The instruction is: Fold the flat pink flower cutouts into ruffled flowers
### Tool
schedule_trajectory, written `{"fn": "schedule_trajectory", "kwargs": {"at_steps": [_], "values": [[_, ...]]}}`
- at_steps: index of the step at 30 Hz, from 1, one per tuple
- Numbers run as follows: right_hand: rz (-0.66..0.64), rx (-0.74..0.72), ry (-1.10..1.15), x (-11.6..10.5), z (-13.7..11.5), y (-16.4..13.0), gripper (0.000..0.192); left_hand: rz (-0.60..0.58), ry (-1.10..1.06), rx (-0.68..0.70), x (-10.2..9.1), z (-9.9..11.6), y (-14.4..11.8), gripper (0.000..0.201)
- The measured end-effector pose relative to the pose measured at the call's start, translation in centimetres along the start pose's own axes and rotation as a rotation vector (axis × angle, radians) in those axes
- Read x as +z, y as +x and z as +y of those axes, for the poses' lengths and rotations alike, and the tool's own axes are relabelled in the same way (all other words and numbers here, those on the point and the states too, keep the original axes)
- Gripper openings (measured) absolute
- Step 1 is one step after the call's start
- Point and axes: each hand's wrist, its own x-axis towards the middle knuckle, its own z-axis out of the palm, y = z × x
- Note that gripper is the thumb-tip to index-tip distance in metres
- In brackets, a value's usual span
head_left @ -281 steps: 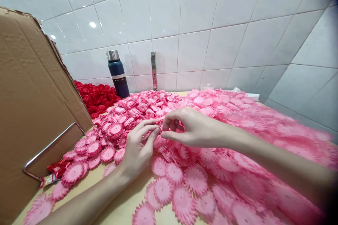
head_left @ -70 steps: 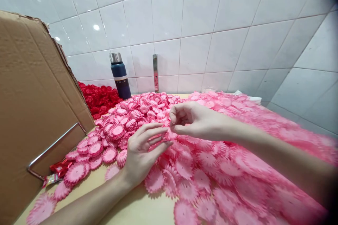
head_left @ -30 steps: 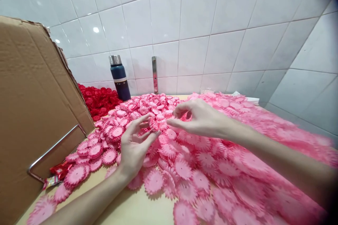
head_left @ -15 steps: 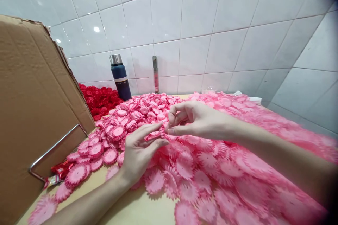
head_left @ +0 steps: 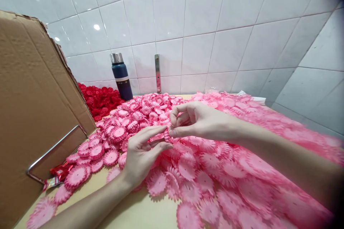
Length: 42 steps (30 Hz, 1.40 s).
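Hands (head_left: 166, 139) pinching pink flower (head_left: 166, 136), mostly hidden

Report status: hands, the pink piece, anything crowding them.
Left hand and right hand both pinching one pink flower piece. Held just above the pink pile. Cardboard box left, flask behind, both apart.

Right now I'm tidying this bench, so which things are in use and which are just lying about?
In use:
left hand
right hand
pink flower piece pinched between both hands
pink flower pile

Lying about:
blue flask
red flower pile
cardboard flap
red wrapper
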Motion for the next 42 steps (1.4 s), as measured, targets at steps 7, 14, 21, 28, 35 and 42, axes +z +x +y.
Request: {"fn": "schedule_trajectory", "kwargs": {"at_steps": [7, 14, 21, 28, 35, 42], "values": [[-0.006, -0.005, -0.013, -0.21, 0.16, -0.06, 0.017, -0.020, 0.000, 0.034, 0.04, -0.16, -0.07, 0.043], [0.015, 0.003, -0.031, -0.08, 0.20, 0.00, 0.018, -0.023, -0.011, 0.054, 0.06, -0.18, -0.03, 0.044], [0.033, -0.002, -0.018, -0.15, 0.49, 0.18, 0.017, 0.011, -0.007, 0.045, 0.04, 0.13, 0.06, 0.039], [-0.029, -0.010, 0.008, -0.39, -0.16, -0.18, 0.024, 0.027, 0.021, -0.013, -0.01, 0.05, -0.12, 0.034], [-0.062, -0.018, -0.035, -0.51, -0.19, -0.36, 0.026, 0.004, 0.045, -0.057, -0.16, -0.01, -0.17, 0.033], [-0.060, -0.018, -0.060, -0.40, -0.37, -0.40, 0.025, -0.004, 0.052, -0.080, -0.08, 0.07, -0.08, 0.032]]}}
